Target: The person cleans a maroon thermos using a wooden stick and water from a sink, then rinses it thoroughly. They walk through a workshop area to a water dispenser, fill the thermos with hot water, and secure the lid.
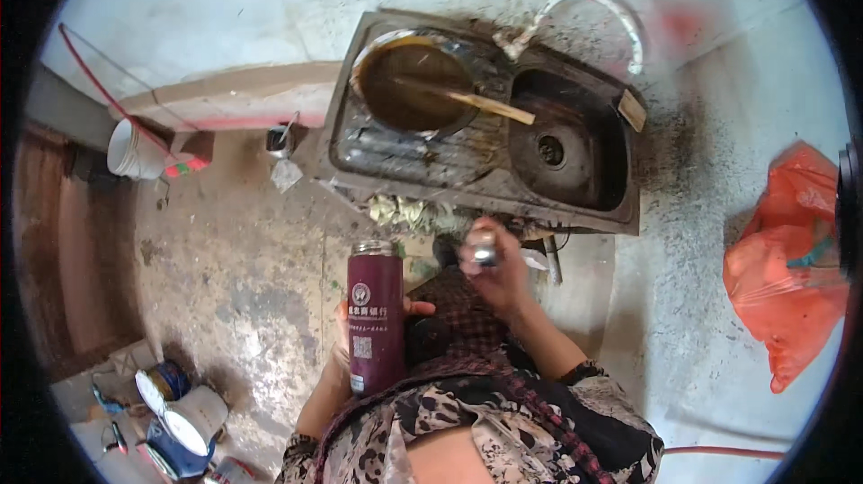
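Upright in front of my body stands a tall maroon vacuum flask [378, 340], its steel mouth uncovered at the top. My left hand [343, 320] is wrapped round it from behind, the thumb or a finger showing on its right side. To the right and a little farther off, my right hand [499, 268] is closed round a shiny silver flask lid [484, 251]. The lid is apart from the flask. Part of the right hand's fingers is blurred.
Ahead is a stained steel sink [431, 180] bearing a bucket of brown liquid [395, 93] with a wooden stick [494, 108] across it. An orange plastic bag [791, 259] hangs at right. Several pails [200, 417] stand lower left; a white bucket [133, 150] is far left.
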Demonstrator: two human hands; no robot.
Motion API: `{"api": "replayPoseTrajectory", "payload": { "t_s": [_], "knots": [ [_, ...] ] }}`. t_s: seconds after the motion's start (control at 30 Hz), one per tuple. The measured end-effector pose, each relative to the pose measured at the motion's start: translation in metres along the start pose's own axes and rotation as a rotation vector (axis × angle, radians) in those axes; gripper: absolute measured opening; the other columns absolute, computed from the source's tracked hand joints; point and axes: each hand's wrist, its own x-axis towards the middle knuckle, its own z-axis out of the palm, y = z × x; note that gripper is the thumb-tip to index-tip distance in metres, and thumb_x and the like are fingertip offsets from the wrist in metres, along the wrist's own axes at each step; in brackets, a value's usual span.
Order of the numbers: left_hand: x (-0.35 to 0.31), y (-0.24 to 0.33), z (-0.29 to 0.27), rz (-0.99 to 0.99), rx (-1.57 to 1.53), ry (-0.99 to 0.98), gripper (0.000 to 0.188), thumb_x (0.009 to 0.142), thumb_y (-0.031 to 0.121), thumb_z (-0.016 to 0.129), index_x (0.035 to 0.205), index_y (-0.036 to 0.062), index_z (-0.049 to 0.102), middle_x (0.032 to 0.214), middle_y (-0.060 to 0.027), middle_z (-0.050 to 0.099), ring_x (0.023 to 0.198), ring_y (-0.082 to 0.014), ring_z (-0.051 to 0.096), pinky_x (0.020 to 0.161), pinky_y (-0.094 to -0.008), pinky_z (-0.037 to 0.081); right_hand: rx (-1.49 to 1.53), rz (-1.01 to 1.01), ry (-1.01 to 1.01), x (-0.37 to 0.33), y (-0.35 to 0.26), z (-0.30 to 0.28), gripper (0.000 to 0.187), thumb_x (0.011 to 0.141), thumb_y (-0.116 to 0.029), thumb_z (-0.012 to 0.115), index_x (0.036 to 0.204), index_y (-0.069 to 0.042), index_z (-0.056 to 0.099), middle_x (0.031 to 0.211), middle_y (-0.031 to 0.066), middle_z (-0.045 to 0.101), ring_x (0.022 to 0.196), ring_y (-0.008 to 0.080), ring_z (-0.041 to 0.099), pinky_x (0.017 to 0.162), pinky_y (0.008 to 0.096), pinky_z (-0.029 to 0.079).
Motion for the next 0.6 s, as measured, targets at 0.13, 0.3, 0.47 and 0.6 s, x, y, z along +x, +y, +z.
{"api": "replayPoseTrajectory", "payload": {
  "t_s": [0.13, 0.3, 0.47, 0.6],
  "knots": [
    [0.028, -0.009, 0.005, 0.026, 0.086, -0.065, 0.094, 0.062, 0.082, 0.044, 0.111, 0.0025, 0.053, 0.104, -0.0215, 0.057, 0.107, -0.0388, 0.050, 0.093, -0.0440, 0.039, -0.108, -0.416, -0.116, 0.039, -0.121, -0.021, 0.027, 0.092, -0.036, 0.046, 0.095, -0.009, 0.050, 0.074, 0.0001, 0.051, 0.056, 0.0095, 0.050, 0.045, 0.0251, 0.042],
    [0.056, -0.021, 0.030, 0.001, 0.094, 0.031, 0.099, 0.059, 0.082, 0.048, 0.117, 0.0007, 0.050, 0.116, -0.0348, 0.046, 0.104, -0.0359, 0.052, 0.086, -0.0405, 0.045, -1.500, -0.888, 0.025, 0.129, -0.225, -0.012, 0.026, 0.083, -0.011, 0.058, 0.107, -0.003, 0.056, 0.107, 0.0087, 0.059, 0.089, 0.0197, 0.061, 0.075, 0.0303, 0.050],
    [0.064, -0.036, 0.045, 0.077, 0.086, 0.136, 0.099, 0.059, 0.082, 0.047, 0.116, 0.0005, 0.050, 0.116, -0.0346, 0.047, 0.104, -0.0359, 0.052, 0.086, -0.0406, 0.045, -2.290, -0.552, 0.022, 0.230, -0.232, 0.030, 0.061, 0.079, 0.002, 0.048, 0.137, -0.007, 0.028, 0.143, 0.0125, 0.025, 0.097, 0.0271, 0.059, 0.071, 0.0354, 0.051],
    [0.065, -0.046, 0.046, 0.150, 0.071, 0.199, 0.099, 0.059, 0.082, 0.047, 0.116, 0.0004, 0.050, 0.116, -0.0344, 0.047, 0.104, -0.0359, 0.052, 0.087, -0.0407, 0.045, -2.441, -0.747, 0.195, 0.316, -0.216, 0.011, 0.059, 0.079, 0.003, 0.049, 0.134, 0.002, 0.029, 0.144, 0.0159, 0.021, 0.079, 0.0285, 0.063, 0.059, 0.0362, 0.053]
  ]
}}
